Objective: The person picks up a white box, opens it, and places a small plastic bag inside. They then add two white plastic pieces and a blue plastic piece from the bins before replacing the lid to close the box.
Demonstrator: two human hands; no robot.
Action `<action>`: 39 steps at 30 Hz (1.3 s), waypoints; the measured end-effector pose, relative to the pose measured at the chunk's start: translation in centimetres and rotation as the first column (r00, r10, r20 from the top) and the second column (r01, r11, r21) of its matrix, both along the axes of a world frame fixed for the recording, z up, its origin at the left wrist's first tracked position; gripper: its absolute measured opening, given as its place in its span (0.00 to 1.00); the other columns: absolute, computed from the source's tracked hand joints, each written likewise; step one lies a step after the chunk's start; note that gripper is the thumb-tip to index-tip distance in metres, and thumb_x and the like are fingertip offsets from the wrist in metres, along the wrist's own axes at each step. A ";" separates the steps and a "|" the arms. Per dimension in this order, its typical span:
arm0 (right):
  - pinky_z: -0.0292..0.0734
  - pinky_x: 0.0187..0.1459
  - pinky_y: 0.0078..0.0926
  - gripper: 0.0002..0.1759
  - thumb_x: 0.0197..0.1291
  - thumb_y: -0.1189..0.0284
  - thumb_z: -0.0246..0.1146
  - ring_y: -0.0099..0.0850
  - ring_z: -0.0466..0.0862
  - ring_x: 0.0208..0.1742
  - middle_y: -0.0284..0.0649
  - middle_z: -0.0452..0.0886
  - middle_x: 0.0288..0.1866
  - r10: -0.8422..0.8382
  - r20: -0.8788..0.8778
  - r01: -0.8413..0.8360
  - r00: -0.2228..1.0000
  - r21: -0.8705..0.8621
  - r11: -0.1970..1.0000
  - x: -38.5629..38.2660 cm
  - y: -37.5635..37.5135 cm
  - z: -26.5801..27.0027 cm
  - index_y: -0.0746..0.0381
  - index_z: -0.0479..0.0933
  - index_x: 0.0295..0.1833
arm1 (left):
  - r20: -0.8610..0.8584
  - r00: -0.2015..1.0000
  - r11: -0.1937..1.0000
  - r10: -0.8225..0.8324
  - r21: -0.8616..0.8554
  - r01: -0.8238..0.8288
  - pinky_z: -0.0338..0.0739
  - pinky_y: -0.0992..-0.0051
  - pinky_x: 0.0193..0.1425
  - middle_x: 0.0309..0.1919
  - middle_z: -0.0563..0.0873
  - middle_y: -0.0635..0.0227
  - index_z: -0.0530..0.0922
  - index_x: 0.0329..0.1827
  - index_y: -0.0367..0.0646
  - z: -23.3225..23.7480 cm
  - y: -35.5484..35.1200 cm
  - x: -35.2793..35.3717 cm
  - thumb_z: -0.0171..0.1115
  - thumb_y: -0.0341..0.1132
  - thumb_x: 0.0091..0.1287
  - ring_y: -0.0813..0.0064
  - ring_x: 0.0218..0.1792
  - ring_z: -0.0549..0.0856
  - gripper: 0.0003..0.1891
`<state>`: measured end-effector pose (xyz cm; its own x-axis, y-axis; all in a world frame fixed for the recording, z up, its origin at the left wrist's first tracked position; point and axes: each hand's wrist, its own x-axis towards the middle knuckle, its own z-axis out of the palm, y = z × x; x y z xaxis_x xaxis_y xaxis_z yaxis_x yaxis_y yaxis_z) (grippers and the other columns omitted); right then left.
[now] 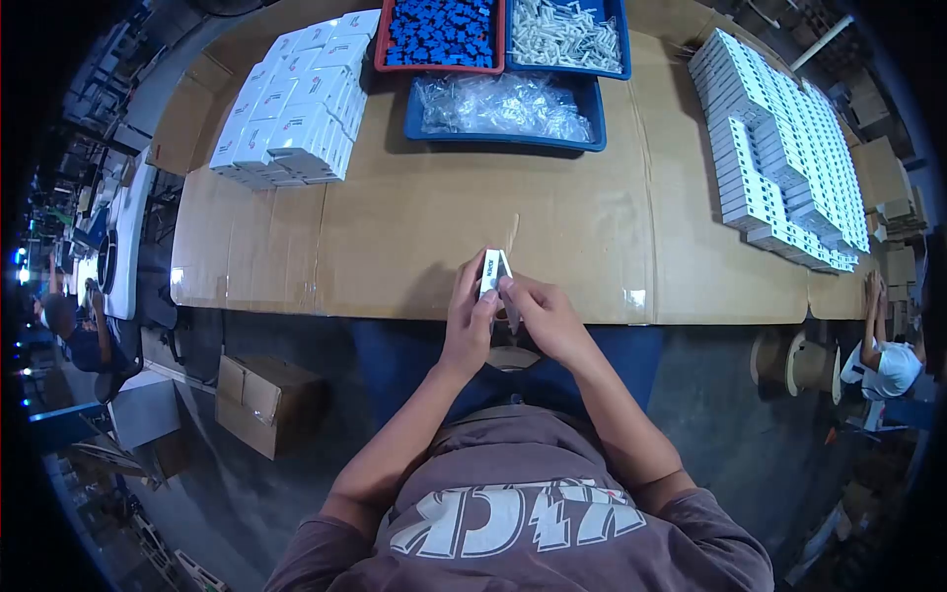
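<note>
You've got both hands on one small white carton with dark lettering on its narrow side (pixel 490 273), held right about at the near edge of the brown cardboard-covered worktable (pixel 414 227). Your left hand (pixel 467 314) is wrapped on its left side, thumb up front, and your right hand (pixel 546 314) is closed on the other side with the thumb against it. So yeah, both grips are shut on that carton. There's a dark gap along its top, but I can't tell if that's an open flap.

Past your hands you've got a red plastic bin (pixel 439 70) full of small blue plastic pieces (pixel 441 32), a blue plastic bin (pixel 626 44) of whitish slim parts (pixel 562 37), and just in front of those a shallow blue tray (pixel 503 144) piled with clear plastic bags (pixel 503 107). Off to your left sits a stack of glossy white boxes (pixel 296 99), and to your right, long tight rows of narrow white cartons (pixel 779 148).
</note>
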<state>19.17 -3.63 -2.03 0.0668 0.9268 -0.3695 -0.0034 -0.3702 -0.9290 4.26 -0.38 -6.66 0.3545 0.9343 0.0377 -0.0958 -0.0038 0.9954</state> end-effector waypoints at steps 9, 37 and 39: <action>0.85 0.44 0.30 0.48 0.78 0.33 0.50 0.33 0.88 0.39 0.49 0.89 0.41 0.078 -0.211 -0.150 0.974 -0.349 0.925 3.2 0.8 -1.3 0.76 0.83 0.56 | -0.065 0.994 0.957 -0.086 -0.282 0.065 0.78 0.73 0.61 0.53 0.85 0.65 0.72 0.76 0.35 -1.5 1.5 -0.6 0.53 0.51 0.85 0.78 0.56 0.82 0.29; 0.73 0.31 0.33 0.11 0.79 0.74 0.60 0.34 0.76 0.26 0.49 0.78 0.30 -0.196 0.434 -0.008 0.879 0.424 0.905 3.3 -1.3 -1.6 0.71 0.82 0.55 | 0.369 0.904 0.740 0.217 -0.666 0.094 0.77 0.62 0.73 0.65 0.82 0.61 0.70 0.77 0.41 3.3 0.2 1.0 0.45 0.53 0.87 0.70 0.65 0.83 0.28; 0.75 0.34 0.29 0.11 0.77 0.75 0.61 0.32 0.80 0.31 0.46 0.80 0.33 -0.234 0.372 0.024 0.898 0.491 0.871 3.0 -1.0 -1.3 0.72 0.82 0.56 | 0.396 0.899 0.748 0.189 -0.651 0.129 0.76 0.63 0.73 0.65 0.82 0.62 0.69 0.80 0.43 3.8 0.3 1.0 0.45 0.52 0.86 0.70 0.66 0.83 0.29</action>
<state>22.13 -4.65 -3.35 0.2448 0.9511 0.1882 0.3955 0.0793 -0.9150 5.23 -0.12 -2.89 0.4236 0.7898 -0.4435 -0.5036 0.6123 0.6095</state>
